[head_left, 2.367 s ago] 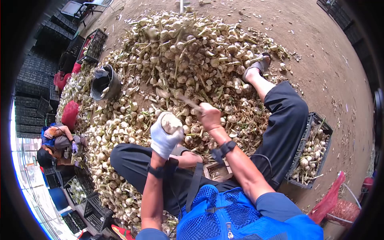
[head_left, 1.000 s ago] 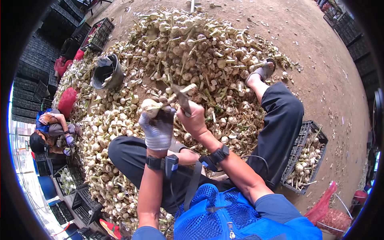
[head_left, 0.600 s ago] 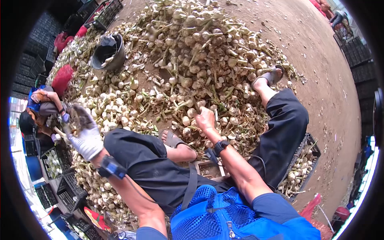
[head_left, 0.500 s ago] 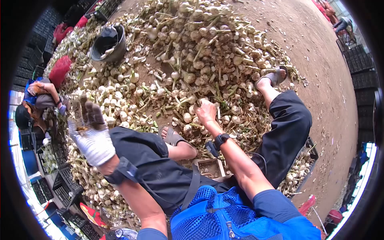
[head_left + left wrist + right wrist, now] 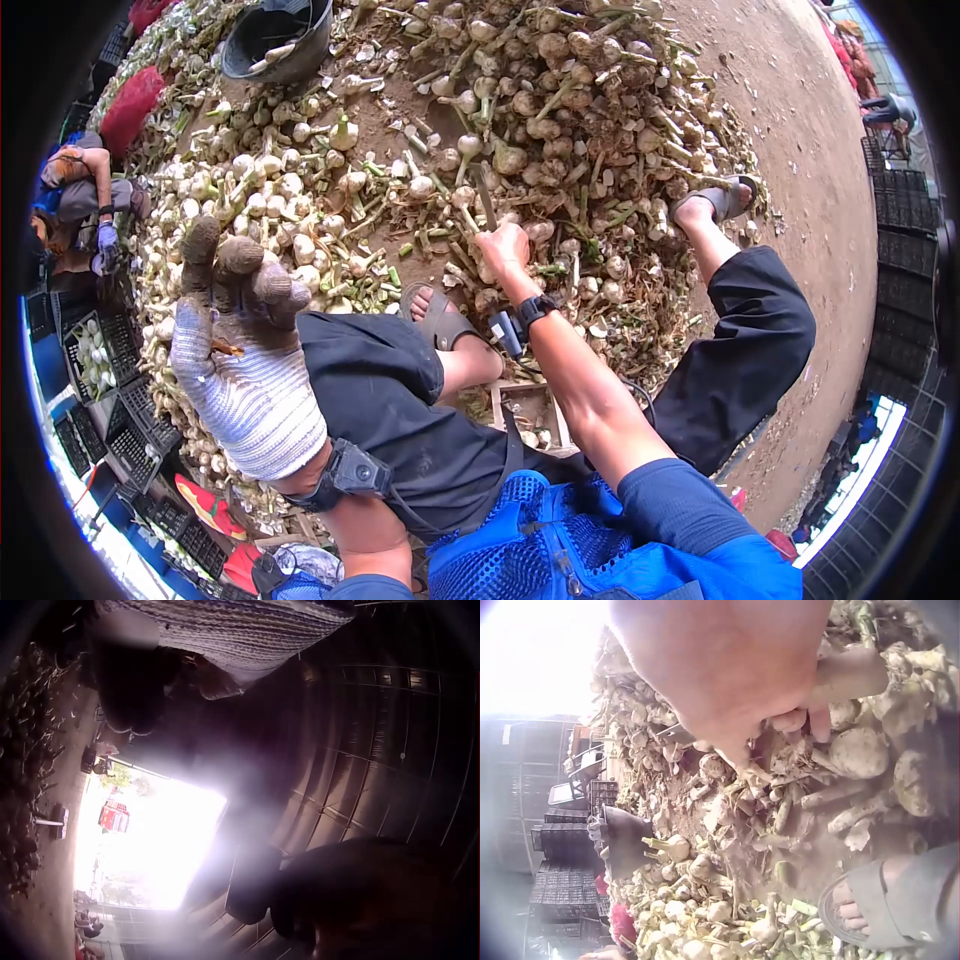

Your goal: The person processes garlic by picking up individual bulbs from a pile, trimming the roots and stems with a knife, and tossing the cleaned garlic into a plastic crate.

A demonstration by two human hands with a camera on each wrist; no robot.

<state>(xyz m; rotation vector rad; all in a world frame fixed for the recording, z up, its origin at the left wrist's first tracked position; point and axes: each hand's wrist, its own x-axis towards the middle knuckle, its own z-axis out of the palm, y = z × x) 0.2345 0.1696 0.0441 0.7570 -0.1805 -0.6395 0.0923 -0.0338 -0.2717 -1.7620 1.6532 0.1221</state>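
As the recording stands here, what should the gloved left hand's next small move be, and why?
Probably, the left hand should pick up a stemmed garlic bulb and bring it to the knife: its palm shows only a brown scrap, while the right hand grips the knife low over the heap.

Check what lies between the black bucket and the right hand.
Garlic bulbs with stems and patches of bare soil lie between bucket and right hand, in the head view.
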